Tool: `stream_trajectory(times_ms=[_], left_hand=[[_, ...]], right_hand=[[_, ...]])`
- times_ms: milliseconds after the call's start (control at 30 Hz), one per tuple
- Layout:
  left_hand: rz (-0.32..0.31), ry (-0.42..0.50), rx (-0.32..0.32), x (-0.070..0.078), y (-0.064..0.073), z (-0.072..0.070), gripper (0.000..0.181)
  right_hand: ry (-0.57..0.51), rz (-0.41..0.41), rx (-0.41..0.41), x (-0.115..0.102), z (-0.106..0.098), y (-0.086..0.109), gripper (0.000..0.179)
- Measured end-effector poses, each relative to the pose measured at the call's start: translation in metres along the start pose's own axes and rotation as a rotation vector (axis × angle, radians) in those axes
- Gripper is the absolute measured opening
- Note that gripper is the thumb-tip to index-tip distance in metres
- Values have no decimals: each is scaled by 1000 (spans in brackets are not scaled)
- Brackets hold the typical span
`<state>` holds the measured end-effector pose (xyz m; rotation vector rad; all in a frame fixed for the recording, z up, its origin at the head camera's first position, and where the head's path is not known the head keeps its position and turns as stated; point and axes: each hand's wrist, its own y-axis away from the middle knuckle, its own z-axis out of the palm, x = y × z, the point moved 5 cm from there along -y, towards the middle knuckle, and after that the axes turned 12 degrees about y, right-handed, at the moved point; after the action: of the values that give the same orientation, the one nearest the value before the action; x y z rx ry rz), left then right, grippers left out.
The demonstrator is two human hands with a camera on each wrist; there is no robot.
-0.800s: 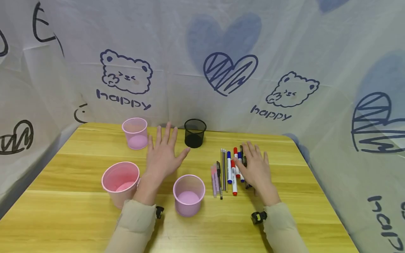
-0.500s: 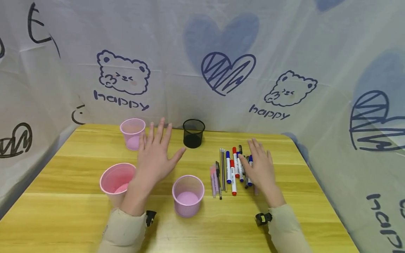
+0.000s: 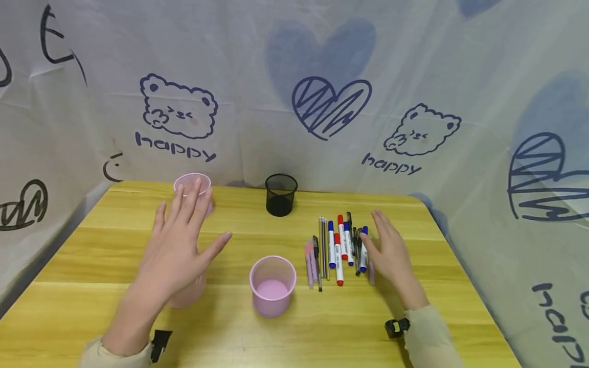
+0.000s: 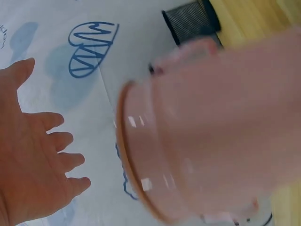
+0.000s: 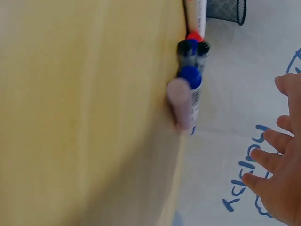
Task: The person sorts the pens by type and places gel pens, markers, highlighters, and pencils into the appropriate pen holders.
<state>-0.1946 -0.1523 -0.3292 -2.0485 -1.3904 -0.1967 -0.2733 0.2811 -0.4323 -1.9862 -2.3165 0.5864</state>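
My left hand, fingers straight and spread, is held over the pink bucket and hides most of it in the head view. In the left wrist view the bucket stands apart from the fingers. My right hand is raised just right of a row of pens, its fingers extended and holding nothing. That row has red and blue markers, black pens, thin pencils and pale purple highlighter-like sticks. The right wrist view shows one pale purple stick at the row's near end.
A lilac cup stands upright between the hands. At the back are a black mesh pen holder and another lilac cup, partly behind the left fingers. A printed cloth hangs behind the wooden table.
My left hand has moved left and toward me, from beside the pink bucket to over it. My right hand has drawn right, off the pens, uncovering more of them. The containers stay put.
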Motion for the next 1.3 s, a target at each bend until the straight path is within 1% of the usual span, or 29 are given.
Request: stream_trajectory(times_ms=[167,333,467,600,800,900,967,1067,1300], left_hand=[[4,-18,-4,-18,18,-12,92],[-9,-39,-37,-38,34,-18,94],[-12,-41,-72,-55,48,-18,95],[8,-44,-104,-68,58,-15,97],[11,-35,-153,-86,69,-10,96],[32,-31,-167,-92,73,-8,96],[50,-32,-174,-96,75,-8,98],[59,-33,-185,-100,77,-8,103],[45,-46,-183,-107,79,-7,112]], right_hand=[[4,6,-53,9,5,1,73],[-4,10,-115,15,10,0,73],[-13,-8,-161,20,16,-4,71],[-17,-41,-203,28,23,-9,69],[-30,-67,-254,38,31,-19,67],[-33,-58,-275,42,34,-21,67],[-32,-58,-284,45,37,-23,67],[-25,-64,-289,49,40,-26,67],[14,-117,-286,54,47,-31,61]])
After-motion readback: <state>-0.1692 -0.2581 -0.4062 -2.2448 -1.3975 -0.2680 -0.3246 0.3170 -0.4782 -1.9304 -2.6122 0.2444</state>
